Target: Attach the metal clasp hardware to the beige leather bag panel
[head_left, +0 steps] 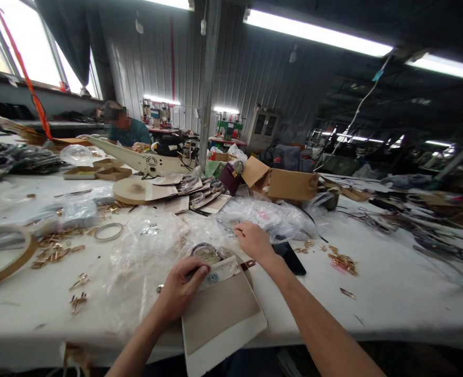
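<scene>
My left hand (181,289) presses its closed fingers on the upper left corner of a flat beige and white piece (220,314) that hangs over the near edge of the white table (392,293). My right hand (253,240) reaches past it, fingers curled into the clear plastic bags (270,217). What those fingers hold, if anything, is hidden. A dark ring-shaped part (206,251) and a small brown strap end (248,264) lie between the two hands.
A black phone (290,257) lies right of my right wrist. Gold metal fittings (56,252) are scattered left, more fittings (343,260) right. Tape rolls (109,232), cardboard boxes (290,184) and a machine (145,159) stand farther back. Another person (125,128) sits at the far left.
</scene>
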Available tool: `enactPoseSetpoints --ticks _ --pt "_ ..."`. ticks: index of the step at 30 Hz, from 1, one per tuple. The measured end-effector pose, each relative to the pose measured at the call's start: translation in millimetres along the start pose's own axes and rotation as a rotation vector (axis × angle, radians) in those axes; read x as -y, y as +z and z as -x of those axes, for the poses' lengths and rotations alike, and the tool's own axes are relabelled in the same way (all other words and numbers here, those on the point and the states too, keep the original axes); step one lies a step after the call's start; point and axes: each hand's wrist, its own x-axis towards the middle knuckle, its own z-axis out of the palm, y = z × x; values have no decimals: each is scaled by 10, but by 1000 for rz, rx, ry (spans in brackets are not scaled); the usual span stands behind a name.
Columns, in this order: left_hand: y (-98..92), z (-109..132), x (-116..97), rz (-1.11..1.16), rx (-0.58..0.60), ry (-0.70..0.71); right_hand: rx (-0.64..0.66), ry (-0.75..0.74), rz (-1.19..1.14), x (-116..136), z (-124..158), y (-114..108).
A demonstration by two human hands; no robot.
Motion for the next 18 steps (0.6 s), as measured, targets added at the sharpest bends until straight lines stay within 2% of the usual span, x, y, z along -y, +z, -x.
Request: enactPoseSetpoints --ticks 3,7,13,18 --pt "6 10 9 6 -3 -24 153 13 112 43 -459 166" --pt "26 26 29 1 -29 -15 253 20 181 132 -769 399" --pt "41 27 6 33 -64 3 306 -36 176 11 -815 503" --pt "35 25 -14 52 -69 4 205 -103 29 -159 -689 534"
